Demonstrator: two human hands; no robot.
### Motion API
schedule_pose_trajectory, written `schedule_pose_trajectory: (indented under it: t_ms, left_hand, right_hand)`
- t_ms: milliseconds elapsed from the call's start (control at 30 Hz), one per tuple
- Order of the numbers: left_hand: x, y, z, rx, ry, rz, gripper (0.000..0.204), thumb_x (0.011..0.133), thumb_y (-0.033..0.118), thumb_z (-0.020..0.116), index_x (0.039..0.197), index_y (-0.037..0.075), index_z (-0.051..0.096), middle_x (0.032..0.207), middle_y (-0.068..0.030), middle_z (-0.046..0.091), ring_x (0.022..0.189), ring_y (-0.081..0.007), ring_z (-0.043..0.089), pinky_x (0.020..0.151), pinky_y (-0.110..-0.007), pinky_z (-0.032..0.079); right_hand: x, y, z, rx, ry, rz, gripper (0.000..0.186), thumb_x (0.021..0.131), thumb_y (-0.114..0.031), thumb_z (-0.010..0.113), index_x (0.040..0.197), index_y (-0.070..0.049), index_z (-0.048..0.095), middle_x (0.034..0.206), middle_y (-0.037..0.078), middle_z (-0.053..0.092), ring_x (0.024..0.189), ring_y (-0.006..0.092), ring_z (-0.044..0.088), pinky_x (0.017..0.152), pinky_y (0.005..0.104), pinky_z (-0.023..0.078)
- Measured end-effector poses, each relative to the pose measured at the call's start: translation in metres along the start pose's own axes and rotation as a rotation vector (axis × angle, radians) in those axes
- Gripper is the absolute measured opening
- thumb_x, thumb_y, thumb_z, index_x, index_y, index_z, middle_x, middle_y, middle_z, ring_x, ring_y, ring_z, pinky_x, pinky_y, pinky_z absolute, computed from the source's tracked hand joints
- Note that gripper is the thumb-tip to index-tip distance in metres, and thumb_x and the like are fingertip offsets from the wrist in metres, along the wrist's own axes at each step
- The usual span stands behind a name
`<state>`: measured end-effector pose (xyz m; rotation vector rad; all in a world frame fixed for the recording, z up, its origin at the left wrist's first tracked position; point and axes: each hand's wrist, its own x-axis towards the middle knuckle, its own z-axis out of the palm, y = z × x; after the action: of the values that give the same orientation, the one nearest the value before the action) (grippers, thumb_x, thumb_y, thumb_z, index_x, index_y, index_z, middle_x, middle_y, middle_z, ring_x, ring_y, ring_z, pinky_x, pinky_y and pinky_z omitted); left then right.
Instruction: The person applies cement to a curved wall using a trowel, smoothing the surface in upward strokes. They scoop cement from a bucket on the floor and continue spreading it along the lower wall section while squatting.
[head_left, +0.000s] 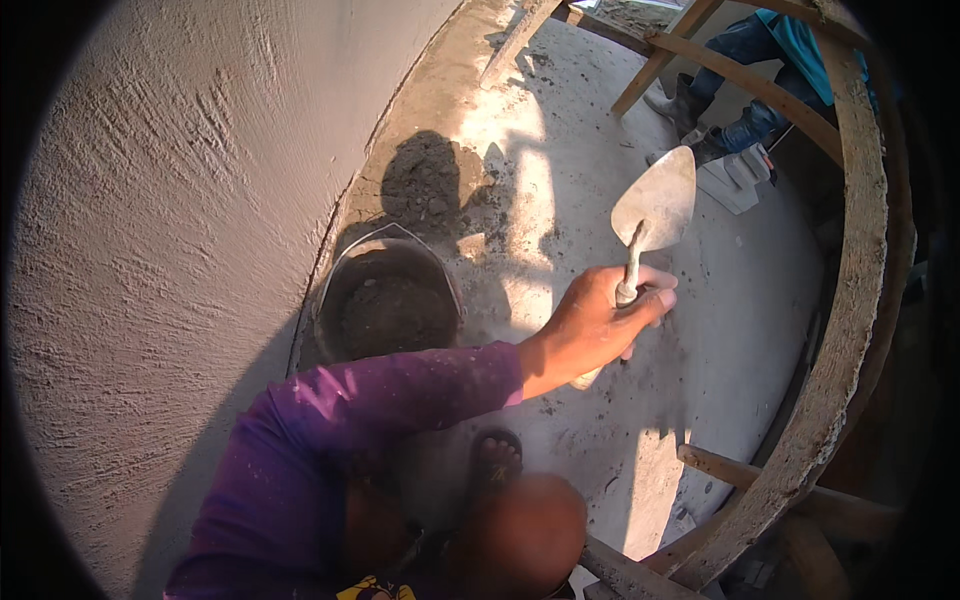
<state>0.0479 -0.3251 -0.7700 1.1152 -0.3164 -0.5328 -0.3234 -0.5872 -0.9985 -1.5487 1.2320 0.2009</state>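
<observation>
My left hand [590, 325] is closed around the handle of a pointing trowel [655, 200], its arm in a purple sleeve reaching across from the lower left. The pale metal blade points up and away, and no mortar load shows on its visible face. Part of the handle's end shows below the hand. To the left of the hand, beyond my forearm, stands a bucket [385, 305] with a wire handle and grey-brown mortar inside; the sleeve covers part of its near rim. My right hand is outside the picture.
A rough plastered wall [180, 200] rises close on the left. Damp, crumbly material [425, 180] lies on the concrete floor [730, 330] beyond the bucket. Wooden framing [850, 300] curves along the right. Behind it, another person's legs [745, 80] show, beside a white object [735, 185].
</observation>
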Motion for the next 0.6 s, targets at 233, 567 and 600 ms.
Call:
schedule_pose_trajectory:
  t_ms: [233, 567, 600]
  left_hand:
    - [-0.029, -0.015, -0.082, 0.172, 0.515, -0.102, 0.041, 0.100, 0.040, 0.070, 0.111, 0.000, 0.068, 0.088, -0.0052, 0.066, 0.074, -0.0104, 0.058, 0.061, -0.028, 0.045]
    - [-0.021, -0.014, -0.092, 0.277, 0.208, -0.208, 0.072, 0.100, 0.061, 0.063, 0.116, -0.009, 0.065, 0.108, -0.0235, 0.069, 0.097, -0.0285, 0.069, 0.083, -0.040, 0.055]
    - [-0.021, -0.010, -0.100, 0.390, 0.189, -0.232, 0.080, 0.098, 0.066, 0.061, 0.113, -0.013, 0.065, 0.109, -0.0271, 0.069, 0.100, -0.0339, 0.070, 0.086, -0.043, 0.055]
  right_hand:
    - [-0.113, -0.013, 0.045, 0.006, -0.450, 0.291, 0.079, 0.109, -0.064, 0.037, 0.154, -0.001, 0.049, 0.146, 0.020, 0.060, 0.140, 0.0329, 0.053, 0.113, 0.0482, 0.044]
    - [-0.085, -0.349, 0.250, 0.133, -0.802, -0.842, 0.045, 0.100, -0.010, 0.057, 0.143, -0.002, 0.049, 0.115, 0.009, 0.065, 0.089, 0.0154, 0.064, 0.082, 0.0298, 0.053]
    - [-0.078, -0.354, 0.257, 0.189, -0.835, -0.757, 0.041, 0.098, -0.009, 0.057, 0.138, -0.002, 0.051, 0.109, 0.009, 0.064, 0.082, 0.0165, 0.064, 0.074, 0.0308, 0.053]
